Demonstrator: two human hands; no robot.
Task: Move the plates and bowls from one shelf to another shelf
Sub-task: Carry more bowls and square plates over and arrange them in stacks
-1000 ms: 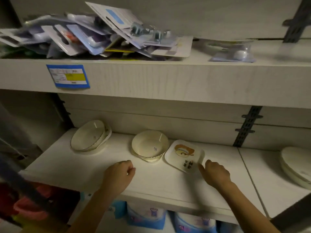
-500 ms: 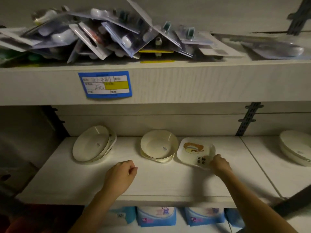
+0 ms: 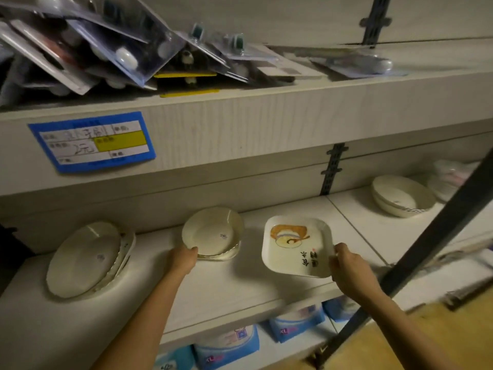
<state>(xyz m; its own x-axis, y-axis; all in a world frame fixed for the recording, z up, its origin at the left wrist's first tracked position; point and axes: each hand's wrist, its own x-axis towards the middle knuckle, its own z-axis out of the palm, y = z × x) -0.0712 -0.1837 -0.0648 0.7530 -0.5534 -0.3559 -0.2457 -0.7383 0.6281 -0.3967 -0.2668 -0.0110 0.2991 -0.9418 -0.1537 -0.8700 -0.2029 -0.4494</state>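
Note:
A square white plate point(image 3: 293, 244) with a drawing and dark writing is lifted and tilted above the white shelf point(image 3: 226, 287); my right hand point(image 3: 346, 265) grips its right front corner. My left hand point(image 3: 184, 259) holds the near rim of a small stack of cream bowls point(image 3: 213, 232) at the shelf's middle. A stack of cream plates point(image 3: 85, 259) leans at the left. Another stack of cream bowls point(image 3: 400, 194) sits on the neighbouring shelf section to the right.
The upper shelf point(image 3: 266, 113) overhangs close above, piled with blister-packed goods point(image 3: 120, 52) and bearing a blue price label point(image 3: 93, 141). A dark slanted bar point(image 3: 426, 247) crosses at the right. Blue-and-white packs point(image 3: 226, 343) stand below the shelf.
My right hand has taken the square plate by its corner and lifted it off the shelf. My left hand moved forward from the shelf surface onto the bowl stack's rim.

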